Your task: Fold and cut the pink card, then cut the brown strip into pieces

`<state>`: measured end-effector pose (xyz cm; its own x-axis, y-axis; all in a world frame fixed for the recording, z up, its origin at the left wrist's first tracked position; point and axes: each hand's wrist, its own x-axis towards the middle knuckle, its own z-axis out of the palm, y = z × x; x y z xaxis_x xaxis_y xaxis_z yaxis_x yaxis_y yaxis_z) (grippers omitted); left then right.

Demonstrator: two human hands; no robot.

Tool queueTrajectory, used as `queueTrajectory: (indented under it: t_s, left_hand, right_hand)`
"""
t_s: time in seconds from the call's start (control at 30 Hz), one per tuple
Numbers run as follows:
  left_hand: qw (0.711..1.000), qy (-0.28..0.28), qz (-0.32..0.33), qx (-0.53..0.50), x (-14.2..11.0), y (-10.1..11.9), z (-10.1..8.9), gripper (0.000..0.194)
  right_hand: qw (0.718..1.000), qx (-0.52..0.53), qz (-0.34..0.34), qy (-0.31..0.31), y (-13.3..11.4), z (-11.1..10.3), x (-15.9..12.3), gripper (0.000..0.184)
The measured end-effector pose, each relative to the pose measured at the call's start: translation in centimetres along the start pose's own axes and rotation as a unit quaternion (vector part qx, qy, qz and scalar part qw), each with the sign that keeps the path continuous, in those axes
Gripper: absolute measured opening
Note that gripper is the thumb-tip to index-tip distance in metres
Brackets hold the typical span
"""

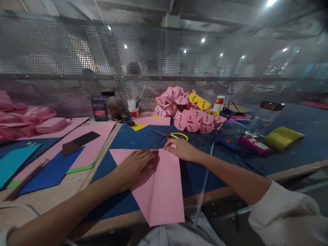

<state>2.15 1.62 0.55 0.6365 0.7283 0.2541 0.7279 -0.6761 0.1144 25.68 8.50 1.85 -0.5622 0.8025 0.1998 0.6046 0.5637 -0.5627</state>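
A large pink sheet of paper (166,191) lies in front of me on the blue mat, with a crease running down it. Its near end juts past the table edge. My left hand (135,167) rests flat on the sheet's left part, fingers stretched towards its far edge. At the far right corner, my right hand (183,149) is closed, its fingertips pinching the paper's edge. Just beyond that hand lie scissors (180,136) with a yellow and red handle. A blue glue gun (227,142) is to the right, with a clear glue stick (205,184) hanging towards me.
Folded pink paper pieces (194,119) are heaped at the back, more pink pieces (30,119) at far left. Coloured sheets (53,172) lie left. On the right are a clear jar (263,119), a magenta device (256,145) and a yellow tape roll (284,138). A perforated screen (153,51) stands behind.
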Motion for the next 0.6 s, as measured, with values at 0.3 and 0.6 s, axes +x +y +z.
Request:
queueTrajectory:
  t_s: [0.3,0.6]
  left_hand:
    - [1.0,-0.008,-0.01,-0.001,0.0,0.41,-0.28,0.042]
    - [1.0,-0.007,-0.017,-0.008,0.04,0.75,-0.39,0.041]
  right_hand:
    - [1.0,-0.018,0.016,-0.014,-0.2,0.01,-0.15,0.023]
    - [0.999,-0.027,0.025,-0.021,-0.22,0.16,-0.19,0.023]
